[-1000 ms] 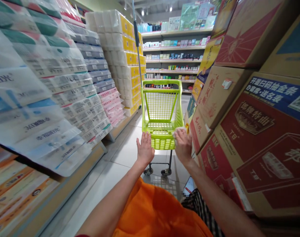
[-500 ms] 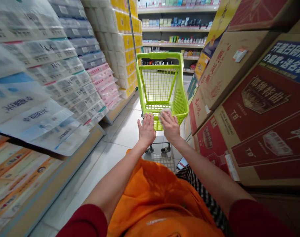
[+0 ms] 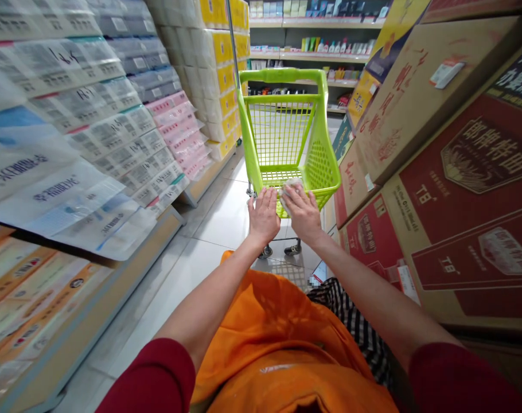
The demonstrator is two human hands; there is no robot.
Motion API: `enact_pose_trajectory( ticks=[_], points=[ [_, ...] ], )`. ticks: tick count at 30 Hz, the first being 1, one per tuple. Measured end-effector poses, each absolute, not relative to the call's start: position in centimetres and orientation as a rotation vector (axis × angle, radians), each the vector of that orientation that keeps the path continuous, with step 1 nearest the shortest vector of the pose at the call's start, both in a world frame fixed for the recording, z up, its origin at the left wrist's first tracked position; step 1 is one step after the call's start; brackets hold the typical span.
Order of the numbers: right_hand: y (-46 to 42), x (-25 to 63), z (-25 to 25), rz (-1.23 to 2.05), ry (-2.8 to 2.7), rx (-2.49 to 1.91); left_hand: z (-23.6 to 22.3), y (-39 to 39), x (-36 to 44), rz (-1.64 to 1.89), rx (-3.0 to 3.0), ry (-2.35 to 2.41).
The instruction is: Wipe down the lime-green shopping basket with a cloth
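A lime-green shopping cart stands in front of me, its near rim level with my hands. My left hand rests on the left part of that rim, fingers stretched out and lying flat, with nothing visible in it. Beside it, my right hand presses a crumpled white cloth against the basket's near edge. The fingers lie over the cloth, hiding most of it. Inside the basket I see only the green lattice.
Packaged paper goods line the left shelf, with yellow-and-white packs beyond. Large cardboard cartons are stacked close on the right. Shelves of bottles stand behind the cart. A thin pole rises at the cart's left.
The view has tilted down and moved closer to the cart. Both hands remain at its near rim, with the cloth still under my right hand; the left hand's fingers sit closer together.
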State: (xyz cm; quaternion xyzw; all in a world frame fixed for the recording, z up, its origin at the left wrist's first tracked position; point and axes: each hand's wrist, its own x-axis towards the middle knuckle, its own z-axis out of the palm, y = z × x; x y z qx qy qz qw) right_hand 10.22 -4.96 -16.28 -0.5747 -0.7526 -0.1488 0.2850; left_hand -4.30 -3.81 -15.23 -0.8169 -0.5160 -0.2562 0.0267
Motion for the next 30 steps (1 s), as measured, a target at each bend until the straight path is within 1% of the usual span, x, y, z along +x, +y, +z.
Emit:
enact_pose_trajectory(
  ticks=[6,9,12,18,22,24,26,30],
  points=[
    [-4.2,13.9,-16.3,-0.425,-1.691,-1.75,-15.2,-2.7,-4.6,-0.926,-2.511,-1.531],
    [-4.1,11.9,-16.6,-0.415,-1.8,-1.64,-15.8,-2.6,-4.4,-0.953,-2.496,-1.501],
    [-4.2,10.6,-16.7,-0.411,-1.943,-1.507,-15.8,-2.6,-4.7,-0.93,-2.483,-1.504],
    [-4.0,12.1,-16.8,-0.461,-1.641,-1.681,-15.4,-2.9,-5.1,-0.844,-2.47,-1.526],
    [-4.2,8.1,-17.4,-0.478,-1.859,-1.512,-15.4,-2.8,-5.0,-0.856,-2.439,-1.534],
    [-4.3,7.7,-17.5,-0.492,-1.941,-1.455,-15.4,-2.7,-5.2,-0.866,-2.432,-1.539],
    [-4.5,9.6,-17.4,-0.508,-1.906,-1.494,-15.3,-2.6,-5.4,-0.866,-2.439,-1.533],
    [-4.6,13.8,-16.9,-0.509,-1.611,-1.723,-15.2,-2.9,-5.1,-0.841,-2.454,-1.516]
  ],
)
